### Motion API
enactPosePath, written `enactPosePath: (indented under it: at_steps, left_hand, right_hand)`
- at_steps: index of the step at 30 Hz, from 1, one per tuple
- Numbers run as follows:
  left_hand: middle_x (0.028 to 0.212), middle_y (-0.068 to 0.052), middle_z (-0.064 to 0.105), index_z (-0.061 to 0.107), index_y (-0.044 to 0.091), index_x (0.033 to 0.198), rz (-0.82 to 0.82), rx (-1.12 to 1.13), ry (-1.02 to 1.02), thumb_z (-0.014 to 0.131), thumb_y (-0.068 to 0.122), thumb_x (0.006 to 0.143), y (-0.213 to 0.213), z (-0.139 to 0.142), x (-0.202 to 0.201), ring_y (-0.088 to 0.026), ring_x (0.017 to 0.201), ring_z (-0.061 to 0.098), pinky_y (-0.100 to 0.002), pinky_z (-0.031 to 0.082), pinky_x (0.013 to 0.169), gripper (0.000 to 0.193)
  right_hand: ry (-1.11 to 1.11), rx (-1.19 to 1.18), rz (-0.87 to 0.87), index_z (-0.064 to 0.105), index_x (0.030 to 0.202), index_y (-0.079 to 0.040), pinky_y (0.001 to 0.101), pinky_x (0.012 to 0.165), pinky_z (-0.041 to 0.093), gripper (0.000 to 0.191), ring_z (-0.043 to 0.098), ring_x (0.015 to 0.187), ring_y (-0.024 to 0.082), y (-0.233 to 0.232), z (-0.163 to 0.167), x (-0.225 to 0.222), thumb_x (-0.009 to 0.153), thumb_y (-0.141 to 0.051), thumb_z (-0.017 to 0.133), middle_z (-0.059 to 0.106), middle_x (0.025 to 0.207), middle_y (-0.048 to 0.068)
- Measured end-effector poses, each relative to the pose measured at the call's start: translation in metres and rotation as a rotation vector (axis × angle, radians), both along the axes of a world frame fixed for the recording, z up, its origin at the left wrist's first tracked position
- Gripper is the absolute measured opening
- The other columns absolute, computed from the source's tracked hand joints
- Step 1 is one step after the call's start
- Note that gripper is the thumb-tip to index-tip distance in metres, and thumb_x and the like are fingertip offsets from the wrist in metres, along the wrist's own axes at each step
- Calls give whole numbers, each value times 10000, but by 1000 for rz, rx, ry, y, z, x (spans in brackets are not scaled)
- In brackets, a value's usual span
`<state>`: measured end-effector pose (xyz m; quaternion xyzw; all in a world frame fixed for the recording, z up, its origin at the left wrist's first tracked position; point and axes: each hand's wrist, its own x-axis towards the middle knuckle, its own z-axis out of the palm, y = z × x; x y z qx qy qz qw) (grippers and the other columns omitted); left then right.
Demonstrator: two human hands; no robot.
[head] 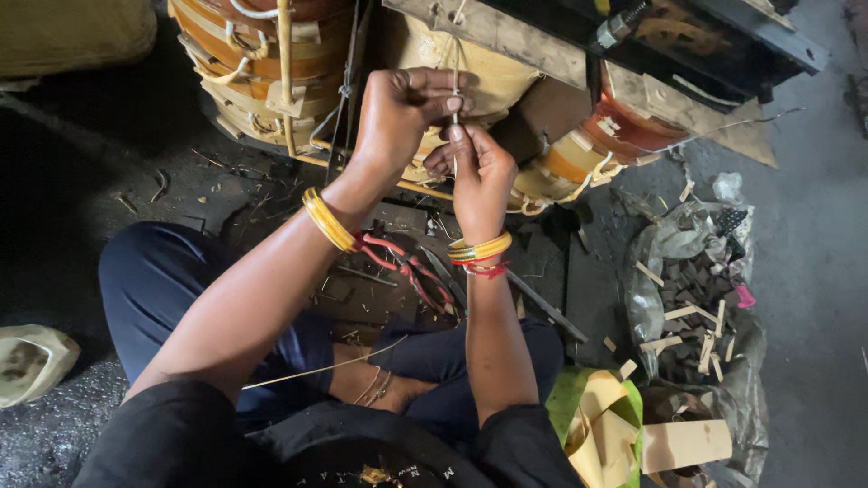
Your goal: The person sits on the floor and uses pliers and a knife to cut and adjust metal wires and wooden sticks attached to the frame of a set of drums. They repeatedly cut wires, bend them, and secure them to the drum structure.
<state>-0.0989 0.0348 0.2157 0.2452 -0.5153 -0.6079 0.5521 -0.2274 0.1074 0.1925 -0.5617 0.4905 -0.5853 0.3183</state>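
Pinching thin pale cord (455, 86), left hand (398, 113), right hand (479, 176); banded coil (271, 63)

A crumpled clear plastic bag (694, 298) holding small dark and pale wooden pieces lies on the floor at the right, a green-and-yellow wrapper (597, 420) sits just below it, and a pale crumpled bag (32, 361) rests at the far left.
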Motion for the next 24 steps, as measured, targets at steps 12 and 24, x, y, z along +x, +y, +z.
enactPosePath:
  at_steps: [12,24]
  left_hand:
    - [834,-71,783,771,-32,1000,375,-104,-215,854,42,821,9,2,-12,-62,730,683,-246,580,658,211]
    - [725,-87,756,785,-24,885,312,181,-286,845,164,809,15,20,-12,-79,595,641,-290,555,535,211]
  right_hand:
    - [213,-84,-255,733,1057,46,239,613,546,150,665,656,69,-5,11,5,1026,-79,655,718,780,41]
    - [257,-97,-220,723,1073,58,236,637,501,169,587,695,59,-7,14,4,1060,-92,647,685,800,31]
